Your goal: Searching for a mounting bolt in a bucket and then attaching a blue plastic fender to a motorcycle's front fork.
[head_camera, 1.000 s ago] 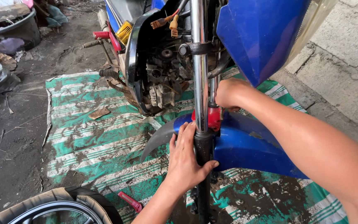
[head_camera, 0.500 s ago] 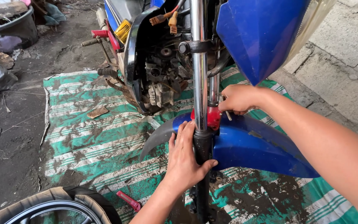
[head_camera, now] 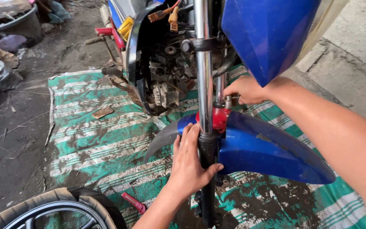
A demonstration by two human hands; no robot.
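Polished metal, glossy plastic, muddy woven cloth.

Under the left hand (head_camera: 190, 163): smooth chromed fork tube (head_camera: 203, 76), mirror-bright above, matt black lower down. Between both hands: glossy blue plastic fender (head_camera: 267, 152), dust-speckled, and a red painted bracket (head_camera: 220, 118). Above the right hand (head_camera: 244, 90): shiny blue plastic fairing (head_camera: 267, 36). Beneath the hands: coarse green-and-white striped woven mat (head_camera: 90, 135), smeared with mud. Left of the hands: dull grey cast-metal engine (head_camera: 164, 85), grimy; matt rubber tyre (head_camera: 77, 199) near the left forearm.
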